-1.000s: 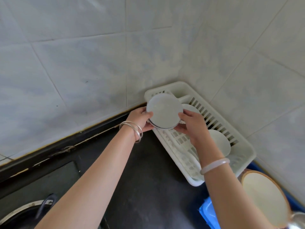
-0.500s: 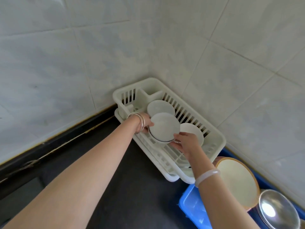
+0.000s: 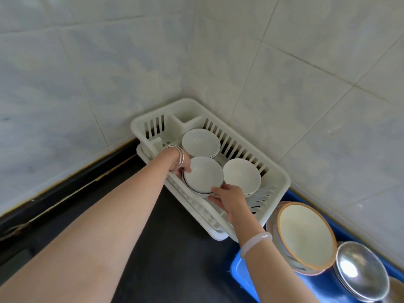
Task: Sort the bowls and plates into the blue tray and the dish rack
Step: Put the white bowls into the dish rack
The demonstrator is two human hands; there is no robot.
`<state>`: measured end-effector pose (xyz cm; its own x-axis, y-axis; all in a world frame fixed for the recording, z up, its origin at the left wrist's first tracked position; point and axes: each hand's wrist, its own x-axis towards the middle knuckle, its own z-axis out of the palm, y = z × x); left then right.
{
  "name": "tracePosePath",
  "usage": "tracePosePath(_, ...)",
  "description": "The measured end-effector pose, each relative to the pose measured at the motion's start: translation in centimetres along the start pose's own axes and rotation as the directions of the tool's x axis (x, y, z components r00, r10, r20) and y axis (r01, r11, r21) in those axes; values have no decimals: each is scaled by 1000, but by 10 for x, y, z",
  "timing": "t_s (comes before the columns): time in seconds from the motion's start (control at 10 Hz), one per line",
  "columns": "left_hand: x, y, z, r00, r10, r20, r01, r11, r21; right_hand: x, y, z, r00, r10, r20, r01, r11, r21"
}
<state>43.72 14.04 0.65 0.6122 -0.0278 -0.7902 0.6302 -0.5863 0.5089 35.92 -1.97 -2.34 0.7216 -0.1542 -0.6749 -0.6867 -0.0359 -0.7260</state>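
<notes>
A white dish rack (image 3: 277,184) stands in the tiled corner on the dark counter. Inside it rest two white bowls, one at the back (image 3: 200,142) and one to the right (image 3: 241,174). A stack of white bowls with a dark rim line (image 3: 203,174) sits low in the rack's near side. My left hand (image 3: 182,165) grips its left edge and my right hand (image 3: 227,197) holds its front right edge. The blue tray (image 3: 239,267) lies at the lower right, holding a large orange-rimmed bowl (image 3: 305,234) and a steel bowl (image 3: 361,272).
Tiled walls close in behind and to the right of the rack. The dark counter (image 3: 170,248) stretches to the left and toward me. The rack's back compartment (image 3: 188,112) holds nothing that I can see.
Both hands have lowered the bowl stack from above the rack's rim down into the rack, beside the two bowls. The view has shifted right, showing more of the blue tray.
</notes>
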Motion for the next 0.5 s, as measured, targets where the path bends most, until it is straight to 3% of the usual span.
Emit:
tracePosePath(0.1,1,3,4,1000,-28,1,28,999,-24,-3,-1,0,1000,9,-10,-10,999,-53)
tracePosePath(0.2,-1,6,10,997,-9,-82,17,995,102,-9,-4,0,1000,13,1,-13,997,-71)
tracePosePath(0.4,-9,3,15,947,141,-289,-120,989,88,-43,-21,-18,999,-2,47,9,990,-139)
tracePosePath(0.5,-21,-4,16,896,216,-387,-223,974,27,-74,-43,-50,961,-276,32,276,961,3)
